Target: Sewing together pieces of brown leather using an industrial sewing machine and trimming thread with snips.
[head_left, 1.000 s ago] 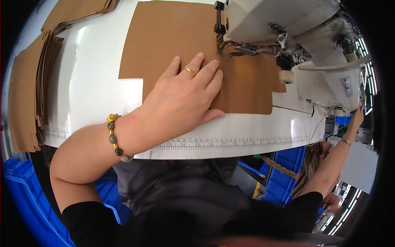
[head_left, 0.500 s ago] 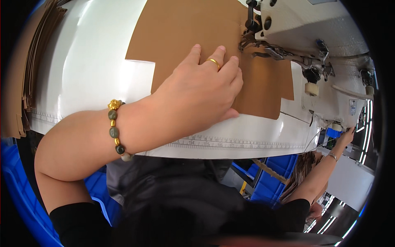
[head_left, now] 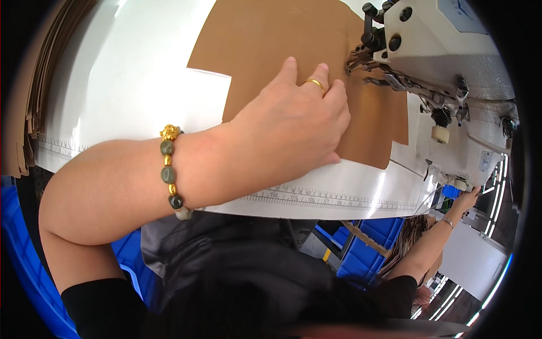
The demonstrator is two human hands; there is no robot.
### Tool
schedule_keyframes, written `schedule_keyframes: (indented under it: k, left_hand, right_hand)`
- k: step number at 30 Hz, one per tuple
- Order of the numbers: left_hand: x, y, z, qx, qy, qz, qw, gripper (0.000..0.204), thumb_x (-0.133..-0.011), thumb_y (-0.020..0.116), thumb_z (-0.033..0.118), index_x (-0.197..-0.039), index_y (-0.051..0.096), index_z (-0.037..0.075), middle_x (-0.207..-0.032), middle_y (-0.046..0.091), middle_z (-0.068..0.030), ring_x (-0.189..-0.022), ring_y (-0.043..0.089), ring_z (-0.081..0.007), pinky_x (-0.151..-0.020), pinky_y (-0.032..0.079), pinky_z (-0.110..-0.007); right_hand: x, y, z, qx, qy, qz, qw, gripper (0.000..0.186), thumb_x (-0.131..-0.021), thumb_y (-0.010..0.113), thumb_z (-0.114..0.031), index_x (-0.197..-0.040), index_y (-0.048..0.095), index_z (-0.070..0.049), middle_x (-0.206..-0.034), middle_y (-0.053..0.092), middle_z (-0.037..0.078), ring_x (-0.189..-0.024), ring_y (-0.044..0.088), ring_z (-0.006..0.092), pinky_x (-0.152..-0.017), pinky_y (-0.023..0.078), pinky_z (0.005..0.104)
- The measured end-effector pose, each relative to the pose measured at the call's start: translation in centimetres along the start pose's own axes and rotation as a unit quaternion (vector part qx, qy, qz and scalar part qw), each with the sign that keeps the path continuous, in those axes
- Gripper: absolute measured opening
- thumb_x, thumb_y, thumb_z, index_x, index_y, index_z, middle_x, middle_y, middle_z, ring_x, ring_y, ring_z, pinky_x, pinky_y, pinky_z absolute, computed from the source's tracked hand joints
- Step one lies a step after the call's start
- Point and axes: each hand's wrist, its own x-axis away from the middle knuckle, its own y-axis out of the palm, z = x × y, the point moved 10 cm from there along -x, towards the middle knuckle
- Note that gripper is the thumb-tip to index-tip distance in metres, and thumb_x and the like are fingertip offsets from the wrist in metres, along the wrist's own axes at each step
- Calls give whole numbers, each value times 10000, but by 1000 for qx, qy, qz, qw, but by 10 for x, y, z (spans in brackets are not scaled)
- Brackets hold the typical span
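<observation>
A flat brown piece of leather-like material (head_left: pixel 276 28) with notched corners lies on the white work surface, its right part running under the presser foot (head_left: pixel 351 63) of a sewing machine (head_left: pixel 446 51). My left hand (head_left: pixel 299 118) rests on it just left of the foot, palm down, fingers outstretched, nothing gripped. It wears a gold ring, with a bead bracelet (head_left: pixel 168 174) on the wrist. Far to the right, my right hand (head_left: pixel 466 199) reaches up beside the machine's lower right end, close to a small blue object (head_left: pixel 451 191). Its fingers are too small and partly hidden to read.
Stacked brown pieces (head_left: pixel 48 73) stand at the left edge. A printed ruler scale (head_left: pixel 316 200) follows the table's front edge. Blue bins (head_left: pixel 22 248) sit below at left, another blue bin (head_left: pixel 361 254) at lower right, beside a bundle of brown pieces (head_left: pixel 409 243).
The whole view has shifted and turned slightly, so the machine appears further right and lower. My left hand stays on the brown piece, and my right hand remains beside the machine.
</observation>
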Motion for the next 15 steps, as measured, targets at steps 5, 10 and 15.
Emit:
schedule_keyframes:
  k: [5,10,15]
  left_hand:
    - [-2,3,0,5,-5,-8,1000,500,-873,695,463,-1067,712,2,-1122,671,-176,-1201,625,-342,-959,514,-540]
    - [-1,4,0,6,-8,-12,1000,475,-869,705,447,-1049,719,8,-1102,674,-175,-1200,625,-345,-956,513,-543]
    - [-1,3,1,15,-8,-14,1000,462,-874,704,439,-1049,720,12,-1094,676,-176,-1202,623,-352,-955,508,-553]
  right_hand:
    - [9,5,-4,-25,-3,2,1000,612,-983,618,-508,-1047,654,100,-821,680,141,-593,612,177,-433,430,294]
    - [20,10,-13,-53,9,1,999,580,-993,602,-506,-982,656,71,-721,635,103,-493,517,142,-405,338,279]
    - [9,2,-14,-11,7,-1,1000,576,-1002,585,-511,-965,651,61,-701,615,94,-479,491,139,-399,323,281]
